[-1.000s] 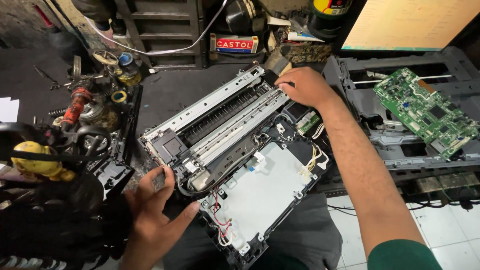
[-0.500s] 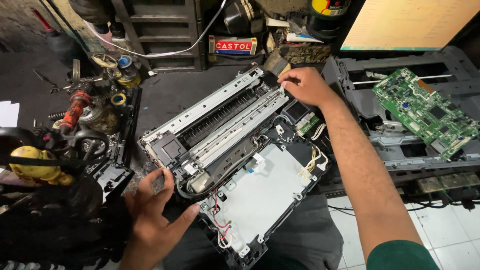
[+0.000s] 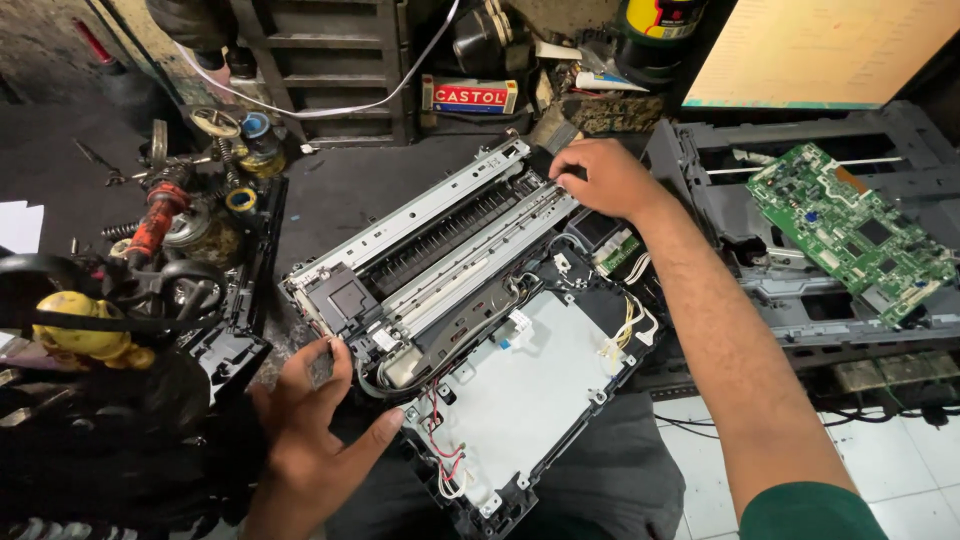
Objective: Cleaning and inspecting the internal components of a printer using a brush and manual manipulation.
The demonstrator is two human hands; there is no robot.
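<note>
Hands frame an opened printer (image 3: 470,310) lying tilted across the dark counter (image 3: 330,190), its cover off and its metal carriage rail (image 3: 440,235) and grey base plate (image 3: 525,390) bare. The left hand (image 3: 310,420) lies open, fingers spread, against the near-left corner by the carriage end; the right hand (image 3: 600,175) is curled over the rail's far end, though I cannot tell whether it pinches anything. The step looks like steadying the chassis while freeing the rail assembly. Any lift calls for both ends rising together, clear of the red and yellow wires (image 3: 440,465). A green circuit board (image 3: 850,230) rests well apart on a grey frame (image 3: 760,310) to the right.
</note>
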